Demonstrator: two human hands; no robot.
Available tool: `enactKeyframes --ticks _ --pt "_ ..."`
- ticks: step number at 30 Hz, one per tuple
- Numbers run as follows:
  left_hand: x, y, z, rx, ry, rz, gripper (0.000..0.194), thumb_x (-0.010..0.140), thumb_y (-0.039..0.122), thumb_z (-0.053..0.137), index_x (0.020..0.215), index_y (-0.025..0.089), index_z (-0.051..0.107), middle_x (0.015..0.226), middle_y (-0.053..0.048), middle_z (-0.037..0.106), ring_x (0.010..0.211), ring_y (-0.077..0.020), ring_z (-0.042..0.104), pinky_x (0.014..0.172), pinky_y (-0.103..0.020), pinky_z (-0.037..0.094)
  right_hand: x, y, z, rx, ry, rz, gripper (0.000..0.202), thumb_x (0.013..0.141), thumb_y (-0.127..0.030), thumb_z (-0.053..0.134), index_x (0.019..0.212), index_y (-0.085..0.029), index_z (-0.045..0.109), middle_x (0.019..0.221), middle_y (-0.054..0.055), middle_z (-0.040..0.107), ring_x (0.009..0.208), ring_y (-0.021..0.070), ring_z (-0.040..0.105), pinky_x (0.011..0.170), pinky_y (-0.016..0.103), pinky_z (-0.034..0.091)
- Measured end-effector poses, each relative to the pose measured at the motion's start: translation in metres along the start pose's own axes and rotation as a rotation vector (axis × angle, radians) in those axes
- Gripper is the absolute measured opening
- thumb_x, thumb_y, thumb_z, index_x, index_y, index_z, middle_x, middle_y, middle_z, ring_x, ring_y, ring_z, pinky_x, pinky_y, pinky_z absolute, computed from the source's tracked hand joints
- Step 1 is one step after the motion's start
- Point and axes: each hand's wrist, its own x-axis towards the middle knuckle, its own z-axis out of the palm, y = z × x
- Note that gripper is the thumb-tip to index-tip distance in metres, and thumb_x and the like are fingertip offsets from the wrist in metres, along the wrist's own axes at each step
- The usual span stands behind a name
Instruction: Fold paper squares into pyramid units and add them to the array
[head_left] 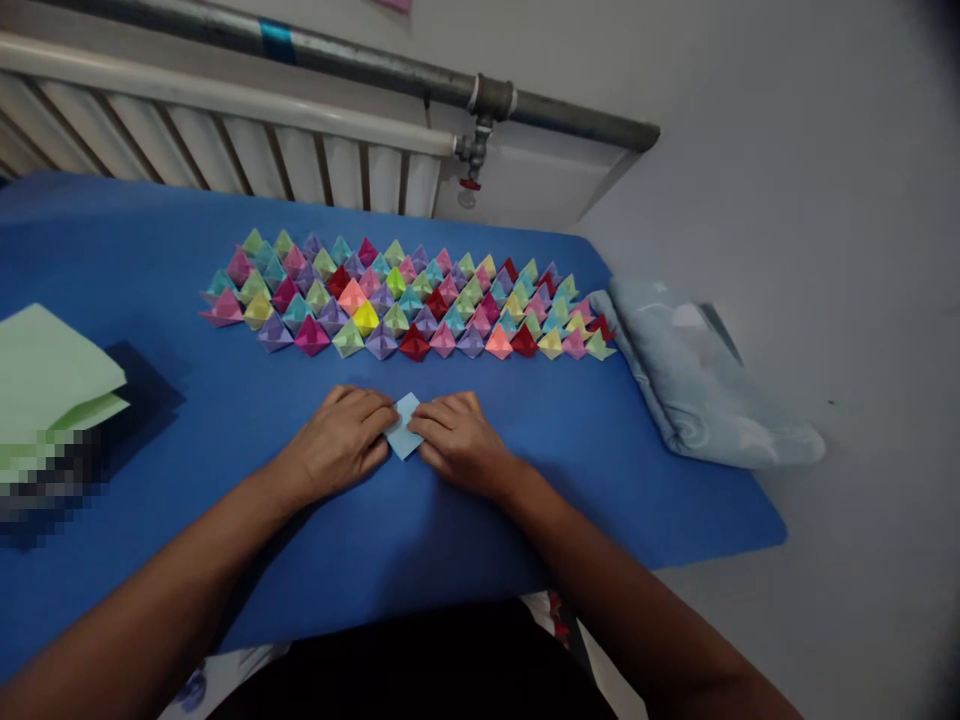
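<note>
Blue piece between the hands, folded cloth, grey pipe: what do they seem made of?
Blue piece: likely matte paper, with crisp straight edges. Folded cloth: soft fabric, perhaps fleece, from thick rounded folds. Grey pipe: probably metal, dull, with faint highlights.

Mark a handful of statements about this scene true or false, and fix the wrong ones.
1. The left hand and the right hand both touch the light-blue paper. True.
2. The origami boats are all yellow. False: they come in many colours, including red, green and purple.
3. A light-green paper shows at the picture's left edge. True.
4. The folded blanket lies at the left end of the boats. False: it lies at their right end.
5. The radiator valve has a red handle. True.
</note>
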Motion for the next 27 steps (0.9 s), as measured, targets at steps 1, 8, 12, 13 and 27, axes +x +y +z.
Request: enactKeyframes --ticks 1,8,12,13,27 --pt "-0.001 0.001 -0.002 -0.001 0.002 0.002 0.022 0.09 0.017 0.049 0.106 0.014 0.064 0.108 -0.013 0.071 0.102 -0.0266 0.064 0.09 -0.043 0.043 -0.002 -0.001 -0.001 0.014 0.004 0.024 0.018 0.09 -0.018 0.059 0.107 -0.018 0.066 0.111 0.008 0.07 0.101 0.0225 0.056 0.088 0.038 0.032" --pt "-0.004 -0.001 -0.006 -0.021 0.022 -0.009 0.017 0.094 0.022 0.052 0.1 0.016 0.067 0.108 -0.01 0.074 0.102 -0.0254 0.067 0.091 -0.043 0.042 -0.011 -0.002 -0.004 0.091 -0.019 0.182 0.014 0.094 -0.024 0.056 0.102 -0.02 0.067 0.108 0.007 0.071 0.093 0.0215 0.056 0.082 0.037 0.034" --pt "-0.004 -0.006 -0.004 -0.08 0.023 -0.044 0.017 0.096 0.025 0.052 0.097 0.018 0.067 0.105 -0.008 0.074 0.1 -0.0239 0.066 0.089 -0.041 0.043 -0.011 0.001 -0.002 0.166 0.036 0.275 0.016 0.096 -0.026 0.053 0.093 -0.02 0.067 0.103 0.006 0.071 0.09 0.0198 0.058 0.082 0.037 0.037" --pt "-0.004 -0.008 -0.004 -0.104 0.022 -0.066 0.017 0.096 0.027 0.052 0.096 0.018 0.067 0.104 -0.007 0.074 0.101 -0.0237 0.066 0.088 -0.04 0.043 -0.011 0.002 -0.002 0.187 0.049 0.306 0.016 0.096 -0.027 0.054 0.091 -0.02 0.067 0.104 0.006 0.071 0.091 0.0196 0.058 0.083 0.037 0.038" --pt "0.007 -0.014 0.005 -0.173 0.003 -0.346 0.027 0.095 0.036 0.052 0.077 0.019 0.065 0.106 -0.008 0.069 0.104 -0.0272 0.06 0.085 -0.042 0.043 -0.001 -0.001 -0.002 0.224 0.051 0.511 0.014 0.092 -0.025 0.059 0.079 -0.02 0.061 0.106 0.008 0.07 0.098 0.0224 0.061 0.087 0.04 0.042"
